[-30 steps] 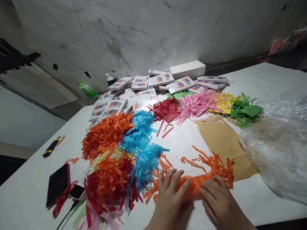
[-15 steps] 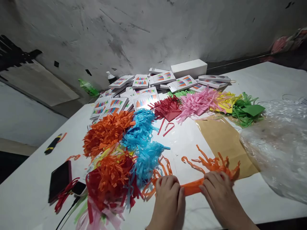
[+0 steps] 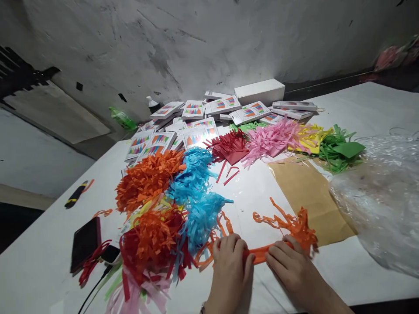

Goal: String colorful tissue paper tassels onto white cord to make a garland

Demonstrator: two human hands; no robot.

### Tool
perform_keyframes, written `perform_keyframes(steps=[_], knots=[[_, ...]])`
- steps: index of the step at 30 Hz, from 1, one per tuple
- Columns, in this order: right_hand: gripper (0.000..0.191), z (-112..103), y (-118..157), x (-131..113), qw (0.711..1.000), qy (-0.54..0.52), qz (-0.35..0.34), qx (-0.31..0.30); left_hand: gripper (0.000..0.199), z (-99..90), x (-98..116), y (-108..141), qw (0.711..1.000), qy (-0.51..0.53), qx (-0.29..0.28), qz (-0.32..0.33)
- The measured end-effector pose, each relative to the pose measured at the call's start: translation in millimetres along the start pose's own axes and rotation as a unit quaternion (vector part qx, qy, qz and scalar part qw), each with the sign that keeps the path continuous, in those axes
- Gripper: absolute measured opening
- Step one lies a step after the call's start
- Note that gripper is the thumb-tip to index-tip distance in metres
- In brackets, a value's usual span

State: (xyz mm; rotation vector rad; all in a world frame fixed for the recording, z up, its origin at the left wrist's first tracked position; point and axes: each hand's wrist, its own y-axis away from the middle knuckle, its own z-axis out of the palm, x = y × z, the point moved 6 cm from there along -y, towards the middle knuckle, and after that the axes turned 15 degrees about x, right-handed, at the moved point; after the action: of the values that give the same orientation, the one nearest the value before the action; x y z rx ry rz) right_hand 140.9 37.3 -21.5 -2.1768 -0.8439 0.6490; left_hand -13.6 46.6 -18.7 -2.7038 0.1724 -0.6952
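An orange tissue paper tassel [image 3: 259,255] lies across the white table in front of me, its flat uncut middle stretched between my hands. My left hand [image 3: 230,268] closes over the left part of that middle, fingers curled down. On the right part, my right hand [image 3: 290,264] grips the paper in the same way. Loose orange fringe spreads beyond both hands; some left-hand strips are hidden. Just left of my left hand are a blue tassel pile [image 3: 201,218] and a lower orange tassel bunch [image 3: 155,235].
A brown paper sheet [image 3: 307,196] and clear plastic bag [image 3: 376,205] lie on the right. Behind are red [image 3: 231,146], pink [image 3: 273,135], yellow [image 3: 310,137] and green [image 3: 342,148] tassels, with printed boxes [image 3: 199,131] further back. A phone [image 3: 85,242] lies left.
My right hand has slid a little left along the orange paper, toward my left hand. The right fringe has shifted left and bunched up. My left hand has barely moved.
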Motion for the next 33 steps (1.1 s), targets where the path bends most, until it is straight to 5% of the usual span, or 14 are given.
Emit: perform_keyframes(steps=[6,14,19,27,33], knots=[[0.022,0,-4,1,0.998,-0.023,0.044,-0.026,0.013,-5.0,14,12,0.983,0.059,0.056,0.162],[0.034,1,8,2,0.998,-0.03,0.028,-0.043,0.015,-7.0,11,6,0.986,0.093,0.036,0.132],[0.03,-19,19,26,0.995,-0.016,0.093,-0.017,0.016,-6.6,7,12,0.992,0.078,0.005,0.098],[0.024,-17,24,31,0.978,0.104,0.18,0.008,0.015,1.1,6,2,1.0,-0.011,-0.018,0.018],[0.03,-9,15,3,0.999,0.008,0.047,0.003,0.02,-0.6,8,3,0.996,0.031,-0.008,0.087]])
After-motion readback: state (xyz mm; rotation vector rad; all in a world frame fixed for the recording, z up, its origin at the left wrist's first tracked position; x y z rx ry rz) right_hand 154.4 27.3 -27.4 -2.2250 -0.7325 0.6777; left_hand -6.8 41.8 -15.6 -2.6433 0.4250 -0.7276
